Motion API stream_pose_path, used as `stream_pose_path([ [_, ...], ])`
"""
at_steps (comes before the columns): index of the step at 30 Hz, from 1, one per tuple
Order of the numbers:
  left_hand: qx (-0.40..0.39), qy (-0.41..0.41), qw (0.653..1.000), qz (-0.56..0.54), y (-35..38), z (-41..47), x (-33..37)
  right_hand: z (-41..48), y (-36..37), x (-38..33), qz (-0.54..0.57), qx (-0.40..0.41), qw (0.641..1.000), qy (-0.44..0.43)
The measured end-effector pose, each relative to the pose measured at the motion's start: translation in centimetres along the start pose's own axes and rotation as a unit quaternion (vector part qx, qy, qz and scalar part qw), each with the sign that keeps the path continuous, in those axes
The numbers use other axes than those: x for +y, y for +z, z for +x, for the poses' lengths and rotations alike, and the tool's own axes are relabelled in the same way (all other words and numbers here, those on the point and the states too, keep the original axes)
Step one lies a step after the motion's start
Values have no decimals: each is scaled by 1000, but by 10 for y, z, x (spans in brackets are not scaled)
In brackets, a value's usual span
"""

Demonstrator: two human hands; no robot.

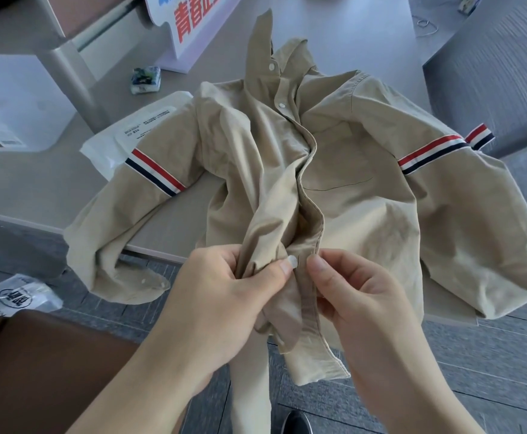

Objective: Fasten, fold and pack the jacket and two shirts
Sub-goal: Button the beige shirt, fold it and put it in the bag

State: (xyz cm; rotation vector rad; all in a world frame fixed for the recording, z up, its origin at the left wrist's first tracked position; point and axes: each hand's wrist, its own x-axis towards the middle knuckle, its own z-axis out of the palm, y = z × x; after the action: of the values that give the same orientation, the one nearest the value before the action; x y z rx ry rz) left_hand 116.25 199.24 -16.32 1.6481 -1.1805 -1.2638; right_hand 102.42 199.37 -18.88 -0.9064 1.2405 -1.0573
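Buttoning the beige shirt (365, 214), low on the front.
Your left hand (224, 286) pinches the button (293, 260) edge and your right hand (359, 296) pinches the buttonhole placket (307, 296), close together so they can meet. It lies face up on the table (52, 183), long axis running away from you: collar (290, 48) far, hem (318, 368) off the near edge.

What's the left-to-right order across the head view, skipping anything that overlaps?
White box → colourful packet → left hand → right hand, both pinching the beige shirt → striped band on the picture-right sleeve.
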Motion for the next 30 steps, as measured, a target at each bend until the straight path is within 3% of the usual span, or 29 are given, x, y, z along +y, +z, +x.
stream_pose_path([
  [6,-4,12,1000,19,1,2,2,2,-1,-1,18,-9,1000,11],
  [12,-7,32,998,53,-1,6,2,0,-3,-8,6,-20,999,-31],
  [16,-46,14,998,36,-7,11,2,5,-9,-12,133,-61,987,63],
  [20,-67,30,996,53,-10,15,6,11,-9,-12,146,-99,978,110],
  [25,-41,56,992,109,-6,17,6,11,-2,-17,33,-44,996,70],
  [30,-8,35,993,109,3,9,7,12,5,-6,-161,61,983,-68],
])
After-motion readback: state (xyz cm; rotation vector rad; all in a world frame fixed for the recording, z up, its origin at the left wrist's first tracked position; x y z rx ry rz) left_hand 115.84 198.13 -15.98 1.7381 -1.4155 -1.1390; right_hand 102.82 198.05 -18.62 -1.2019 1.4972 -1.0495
